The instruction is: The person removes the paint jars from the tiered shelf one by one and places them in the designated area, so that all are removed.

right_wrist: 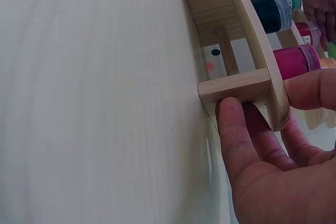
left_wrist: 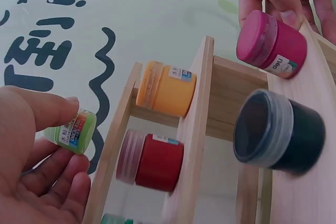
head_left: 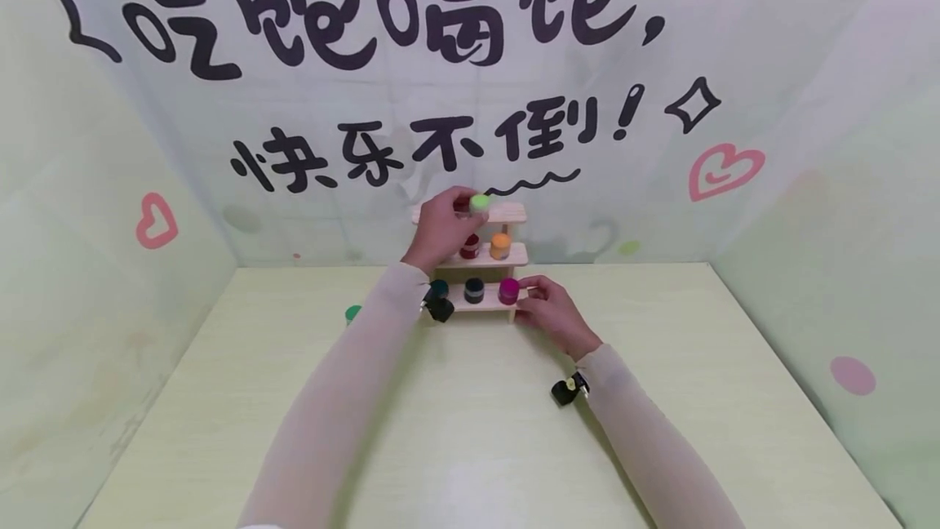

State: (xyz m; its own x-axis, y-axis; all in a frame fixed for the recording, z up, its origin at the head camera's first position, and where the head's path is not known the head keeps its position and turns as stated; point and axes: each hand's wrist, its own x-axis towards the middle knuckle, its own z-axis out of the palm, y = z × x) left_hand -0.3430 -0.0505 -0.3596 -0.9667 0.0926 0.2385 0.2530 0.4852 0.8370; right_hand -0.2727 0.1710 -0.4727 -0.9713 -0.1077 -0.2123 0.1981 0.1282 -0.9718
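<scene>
My left hand (head_left: pixel 444 227) pinches a light green paint jar (left_wrist: pixel 76 132) between thumb and fingers, at the top tier of a small wooden stepped rack (head_left: pixel 517 254). My right hand (head_left: pixel 554 315) grips the right end of the rack's lowest shelf, its thumb beside the magenta paint jar (right_wrist: pixel 297 62) and its fingers against the wooden end. A dark paint jar (head_left: pixel 474 291) and a teal one (head_left: pixel 439 290) share that shelf. On the middle tier stand a red jar (left_wrist: pixel 160 162) and an orange jar (left_wrist: pixel 167 88). The left hand partly hides the upper tiers in the head view.
Left of the rack, a green jar (head_left: pixel 353 313) stands on the pale table (head_left: pixel 470 431), partly behind the left sleeve. Close behind the rack hangs a printed backdrop (head_left: pixel 352 227). Side panels (head_left: pixel 844 284) border the table. Small black cameras (head_left: pixel 565 391) are worn on the wrists.
</scene>
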